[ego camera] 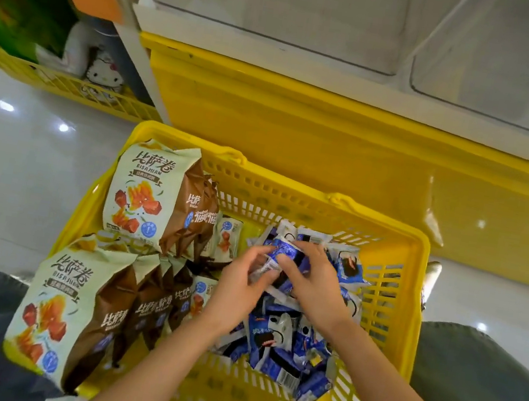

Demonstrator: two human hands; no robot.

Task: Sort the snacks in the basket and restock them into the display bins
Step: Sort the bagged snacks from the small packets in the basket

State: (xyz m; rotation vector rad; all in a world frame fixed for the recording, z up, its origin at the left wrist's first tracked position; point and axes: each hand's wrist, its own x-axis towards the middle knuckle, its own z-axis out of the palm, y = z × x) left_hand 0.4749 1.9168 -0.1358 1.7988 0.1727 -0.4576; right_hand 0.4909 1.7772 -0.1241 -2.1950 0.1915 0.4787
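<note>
A yellow slotted basket [391, 289] stands on the floor between my knees. Its left half holds two rows of upright cream-and-brown snack bags [142, 195], the nearer row [66, 304] leaning over the rim. Its right half holds a loose pile of small blue-and-white packets [281, 345]. Both hands are over that pile. My left hand [239, 286] pinches the lower end of a blue-and-white packet [284, 250], and my right hand [316, 278] curls round a bunch of the same packets. Two clear display bins [280, 5] stand above and behind the basket.
The clear bins sit on a white shelf over a solid yellow base [285, 127]. A second clear bin [521, 60] is at the right. At the far left, a low yellow basket [66, 85] holds a white plush toy [103, 72]. Glossy white floor surrounds the basket.
</note>
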